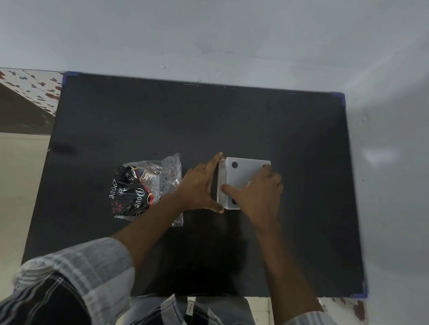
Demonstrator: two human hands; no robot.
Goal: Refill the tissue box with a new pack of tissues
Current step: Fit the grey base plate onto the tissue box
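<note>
Starting at the far left, a floral-patterned surface (pixel 30 85) shows beyond the edge of the black desk (pixel 137 114), which has blue tape (pixel 340 97) at its corners. Left of centre on the desk lies the pack of tissues (pixel 138 188), a crinkled clear wrapper with a dark printed face that reads "Dove"; it sits flat and looks partly emptied or rumpled, though the glare on the plastic makes its contents hard to judge. Just right of the pack, the left hand (pixel 197 186) stands on edge with fingers straight and pressed against the left side of the tissue box (pixel 242 178), its grip flat and open against that side, not wrapped around it. The box is a pale grey, squarish case lying near the middle of the desk with what seems to be its underside up, since dark round pads show at its corners. The right hand (pixel 258 193) lies on top of the box with fingers spread and the thumb reaching toward the left edge, pressing down without closing around anything. Checked shirt sleeves (pixel 86 267) cover both forearms at the near edge.
</note>
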